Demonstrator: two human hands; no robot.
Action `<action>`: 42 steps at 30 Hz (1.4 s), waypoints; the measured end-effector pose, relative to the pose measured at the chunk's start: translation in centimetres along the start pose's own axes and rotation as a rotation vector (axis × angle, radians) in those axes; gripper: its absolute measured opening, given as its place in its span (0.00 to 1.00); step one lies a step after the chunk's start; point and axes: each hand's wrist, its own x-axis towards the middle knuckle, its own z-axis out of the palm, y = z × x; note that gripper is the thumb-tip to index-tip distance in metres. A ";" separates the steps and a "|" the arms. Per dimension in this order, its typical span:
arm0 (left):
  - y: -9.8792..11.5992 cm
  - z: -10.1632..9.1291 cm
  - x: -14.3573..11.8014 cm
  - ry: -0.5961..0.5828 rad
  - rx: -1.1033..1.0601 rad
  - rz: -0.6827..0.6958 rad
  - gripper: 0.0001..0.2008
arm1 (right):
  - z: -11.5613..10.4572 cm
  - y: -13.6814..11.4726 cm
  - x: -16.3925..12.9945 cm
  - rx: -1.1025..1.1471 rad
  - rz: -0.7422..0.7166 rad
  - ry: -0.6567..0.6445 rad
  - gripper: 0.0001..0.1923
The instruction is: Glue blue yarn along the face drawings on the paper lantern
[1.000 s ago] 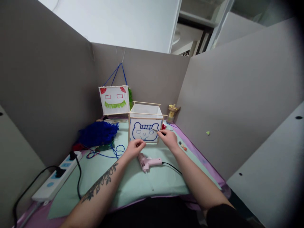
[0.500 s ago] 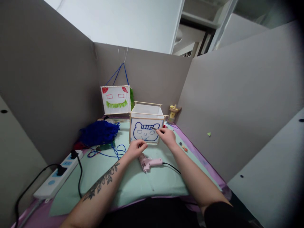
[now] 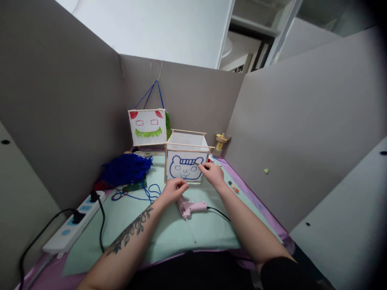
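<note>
An open-topped white box (image 3: 190, 175) framed with thin wooden sticks stands on the green-covered worktop (image 3: 216, 235), its front panel facing the wearer and bearing a blue outline of a bear-like face. The wearer's right hand (image 3: 212, 173) is at the box's right front side, nearer the drawing than the other hand; its fingers grip a thin pointed tool (image 3: 197, 164), perhaps tweezers. The tool's long axis runs leftward and slightly up, so the panel lies to the left of these fingers; whether the tip touches it cannot be told. The left hand (image 3: 176, 190) is in front of the box's lower edge, thumb and forefinger drawn together; whether they pinch anything is unclear. A pink glue gun (image 3: 193, 206) lies in front of the box, its handle pointing right. Left of the box is a heap of blue yarn (image 3: 126, 168); behind and left hangs a decorated white box (image 3: 147, 137).
</note>
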 end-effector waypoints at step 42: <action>-1.0 0.3 0.0 -0.029 0.091 0.054 0.11 | 0.3 0.0 -0.4 -0.118 0.032 -0.014 0.16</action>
